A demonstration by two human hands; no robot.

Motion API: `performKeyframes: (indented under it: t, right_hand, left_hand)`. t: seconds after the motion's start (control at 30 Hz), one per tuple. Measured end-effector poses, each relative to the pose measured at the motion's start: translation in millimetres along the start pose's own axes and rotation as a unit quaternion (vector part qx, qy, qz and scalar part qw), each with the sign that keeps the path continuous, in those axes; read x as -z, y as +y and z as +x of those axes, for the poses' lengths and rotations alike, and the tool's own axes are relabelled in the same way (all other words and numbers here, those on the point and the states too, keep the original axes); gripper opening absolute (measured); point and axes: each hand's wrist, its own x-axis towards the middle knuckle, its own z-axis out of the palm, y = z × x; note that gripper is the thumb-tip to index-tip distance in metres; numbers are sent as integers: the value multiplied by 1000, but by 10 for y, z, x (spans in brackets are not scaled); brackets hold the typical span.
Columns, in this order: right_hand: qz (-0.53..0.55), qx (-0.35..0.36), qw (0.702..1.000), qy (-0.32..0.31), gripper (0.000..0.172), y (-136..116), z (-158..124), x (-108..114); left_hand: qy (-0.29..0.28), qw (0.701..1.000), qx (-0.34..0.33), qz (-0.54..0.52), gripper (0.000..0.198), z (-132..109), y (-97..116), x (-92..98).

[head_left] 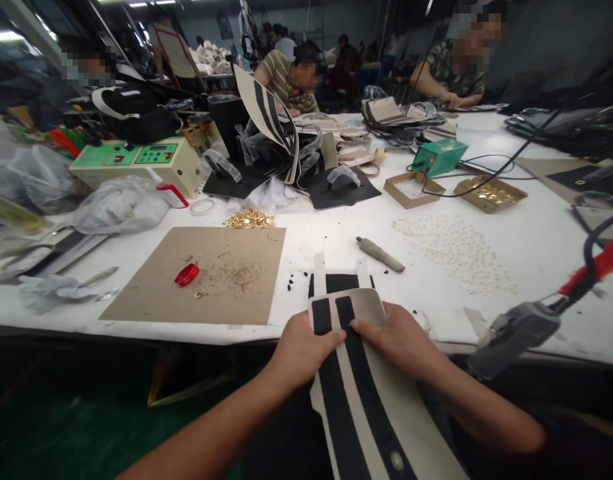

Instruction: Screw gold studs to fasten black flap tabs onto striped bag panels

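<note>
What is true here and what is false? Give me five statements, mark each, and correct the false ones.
1. The left hand and right hand both hold the striped panel. True.
2. A red object lies on the brown board. True.
3. The right hand rests on the board. False: it grips the panel.
4. Gold pieces lie in a cardboard box. True.
5. The board is right of the panel. False: it lies to the left.
</note>
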Motion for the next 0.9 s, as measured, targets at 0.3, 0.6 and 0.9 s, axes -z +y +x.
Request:
performKeyframes:
  t: [0.3, 0.6, 0.9]
  right_hand:
    - [-142, 8, 989, 34, 15, -1, 239, -25]
    - [-170, -22, 985, 22, 19, 26, 327, -26]
    - [-183, -19, 983, 16, 20, 27, 370, -56]
  left_hand:
    - [-25, 991, -25, 128, 16, 363, 34, 112]
    - [-34, 987, -41, 150, 26, 482, 5, 131]
    - [-2, 983, -49, 177, 35, 498, -14, 114]
